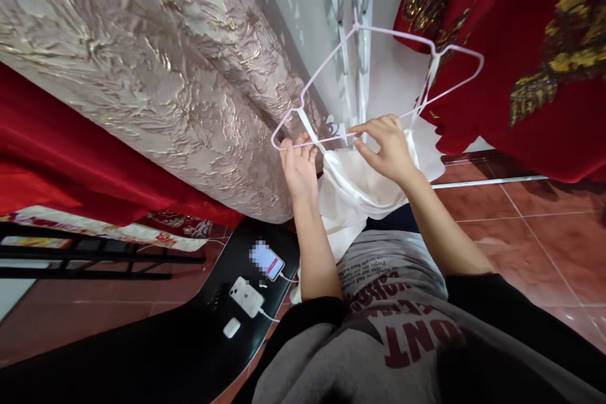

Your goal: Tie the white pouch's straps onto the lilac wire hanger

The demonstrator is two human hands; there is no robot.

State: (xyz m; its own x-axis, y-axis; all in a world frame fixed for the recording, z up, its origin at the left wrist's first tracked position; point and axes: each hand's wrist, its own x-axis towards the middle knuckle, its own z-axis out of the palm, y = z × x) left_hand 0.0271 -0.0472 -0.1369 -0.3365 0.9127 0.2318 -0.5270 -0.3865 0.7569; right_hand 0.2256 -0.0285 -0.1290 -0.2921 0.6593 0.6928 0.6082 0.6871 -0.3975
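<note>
A pale pink clothes hanger [395, 31] hangs by its hook from a white metal rack. On it is a white garment [364, 186] with thin straps; the left strap [308, 124] and the right strap [433, 71] loop over the hanger's notches. My left hand [300, 170] has its fingers curled at the left end of the hanger's lower bar, beside the left strap. My right hand [386, 148] pinches near the middle of that bar, with thumb and forefinger close together. A small white tag [343, 132] shows between the hands. The garment's lower part drapes against my body.
Shiny pinkish embossed fabric [180, 76] hangs on the left, red fabric with gold decoration [530, 63] on the right. Below left, a black seat [203, 334] carries a lit phone [273, 264], a white phone [246, 298], both cabled, and a small white case [231, 328]. Red floor tiles [534, 227] lie beneath.
</note>
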